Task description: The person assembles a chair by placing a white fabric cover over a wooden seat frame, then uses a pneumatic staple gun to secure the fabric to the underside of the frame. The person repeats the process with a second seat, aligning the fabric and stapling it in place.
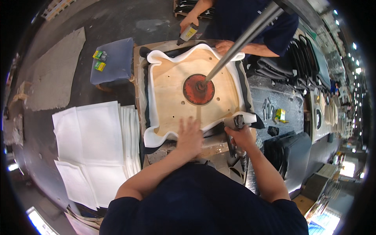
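Note:
A light plywood board [168,86] lies before me, ringed by white padding [150,137] and dark fabric [147,98] under it. A red round plate [189,94] on a metal rod [243,35] rests on the board's middle. My right hand [242,139] grips a staple gun [238,122] at the near right corner, over the padding's edge. My left hand [190,135], a little blurred, hovers at the board's near edge with fingers stretched out and holds nothing. Whether it touches the board I cannot tell.
Across from me a co-worker's hand [189,22] holds another staple gun [188,33]; their other hand [225,47] touches the far edge. White padding sheets [98,133] are stacked at left, near a blue-grey stool [113,64] with small boxes. Dark pieces [291,152] stand at right.

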Motion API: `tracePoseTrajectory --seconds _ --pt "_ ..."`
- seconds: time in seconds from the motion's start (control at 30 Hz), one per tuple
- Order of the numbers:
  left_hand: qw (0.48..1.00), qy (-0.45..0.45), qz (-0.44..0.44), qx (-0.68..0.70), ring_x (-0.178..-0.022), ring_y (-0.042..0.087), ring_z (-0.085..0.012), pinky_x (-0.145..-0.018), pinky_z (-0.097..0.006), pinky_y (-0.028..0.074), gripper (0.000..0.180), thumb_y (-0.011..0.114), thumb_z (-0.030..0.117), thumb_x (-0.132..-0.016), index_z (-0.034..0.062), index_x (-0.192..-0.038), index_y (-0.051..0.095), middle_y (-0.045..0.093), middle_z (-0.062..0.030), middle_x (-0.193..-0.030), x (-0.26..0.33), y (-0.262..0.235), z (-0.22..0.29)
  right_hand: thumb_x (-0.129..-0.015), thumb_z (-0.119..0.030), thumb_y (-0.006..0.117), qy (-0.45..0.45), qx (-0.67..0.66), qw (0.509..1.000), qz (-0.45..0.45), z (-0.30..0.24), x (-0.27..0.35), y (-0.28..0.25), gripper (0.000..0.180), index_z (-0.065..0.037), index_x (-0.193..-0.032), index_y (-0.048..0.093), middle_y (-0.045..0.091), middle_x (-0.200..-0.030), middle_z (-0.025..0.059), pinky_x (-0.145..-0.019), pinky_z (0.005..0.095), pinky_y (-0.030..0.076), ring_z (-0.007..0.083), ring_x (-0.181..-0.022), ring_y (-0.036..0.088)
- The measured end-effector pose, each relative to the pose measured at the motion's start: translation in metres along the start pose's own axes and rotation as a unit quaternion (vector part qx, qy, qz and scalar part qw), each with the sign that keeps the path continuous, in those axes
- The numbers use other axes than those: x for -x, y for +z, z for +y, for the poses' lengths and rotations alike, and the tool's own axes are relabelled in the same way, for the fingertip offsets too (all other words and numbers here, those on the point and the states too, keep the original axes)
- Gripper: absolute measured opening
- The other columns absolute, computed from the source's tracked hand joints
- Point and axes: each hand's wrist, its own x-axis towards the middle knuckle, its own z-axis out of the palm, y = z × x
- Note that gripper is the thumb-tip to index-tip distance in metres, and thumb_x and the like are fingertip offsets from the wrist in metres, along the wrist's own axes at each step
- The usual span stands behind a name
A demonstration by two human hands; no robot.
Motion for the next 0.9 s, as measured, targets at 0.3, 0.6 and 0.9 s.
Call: tracePoseTrajectory --seconds 0.3,0.6,0.9 --pt "0.986 0.126 -0.075 -0.083 -0.144 0.047 -0.0387 -0.128 -0.072 0.023 0.026 0.082 0.033 -0.090 0.0094 -0.099 0.083 0.060 -0.0133 -0.137 0.020 -0.044 -0.068 -0.089 -0.035 0.092 -0.012 0.012 1.000 0.018 -0.018 0.008 0.000 0.050 0.005 -0.109 0.070 0.073 -0.078 0.0096 -0.044 0.0345 0.052 0.0177 -0.053 0.068" --pt "0.979 0.189 -0.081 -0.003 -0.125 0.057 -0.0308 -0.122 -0.064 0.032 0.027 0.083 0.037 -0.090 0.0101 -0.091 0.081 0.062 -0.0093 -0.121 0.008 -0.044 -0.091 -0.089 -0.043 0.089 -0.010 0.072 0.996 0.044 -0.011 0.007 0.004 0.048 0.000 -0.106 0.077 0.073 -0.072 0.0066 -0.048 0.0340 0.055 0.0161 -0.053 0.069" --pt "0.973 0.217 -0.018 0.079 -0.118 0.058 -0.0299 -0.121 -0.062 0.033 0.022 0.084 0.028 -0.090 0.0100 -0.083 0.075 0.062 -0.0077 -0.110 0.004 -0.031 -0.094 -0.091 -0.040 0.086 -0.040 0.128 0.990 0.041 -0.027 0.013 0.013 0.045 0.001 -0.107 0.078 0.076 -0.076 0.0104 -0.057 0.0360 0.058 0.0191 -0.054 0.072"
